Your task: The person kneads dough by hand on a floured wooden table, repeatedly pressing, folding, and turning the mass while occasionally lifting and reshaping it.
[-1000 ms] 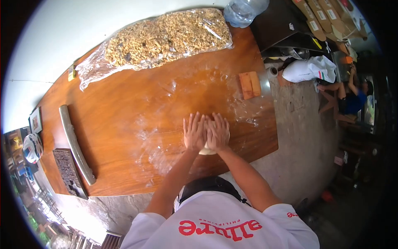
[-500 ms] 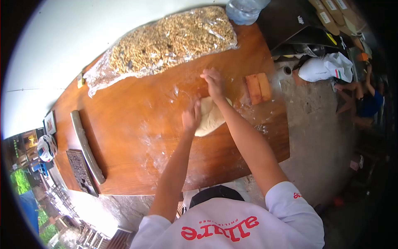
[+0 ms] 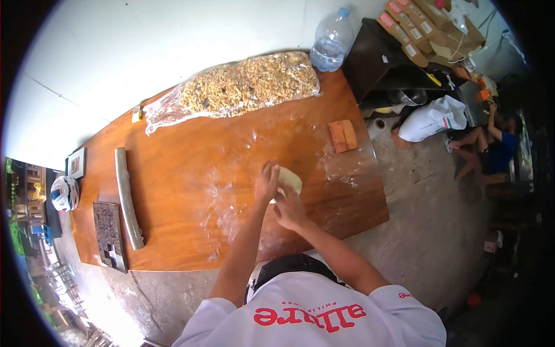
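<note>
Head view: the dough [image 3: 289, 180] lies on the floured wooden table [image 3: 191, 173], near its front edge; the left hand [image 3: 266, 181] rests on the dough's left side, fingers curled over it; the right hand [image 3: 289, 209] presses its near edge, fingers bent; a rolling pin [image 3: 128, 198] lies well to the left.

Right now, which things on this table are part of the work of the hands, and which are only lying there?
In the work: dough, left hand on it, right hand beside it, floured wooden table.

Lying about: bag of nuts, water bottle, wooden block, long roller, carved mould.
</note>
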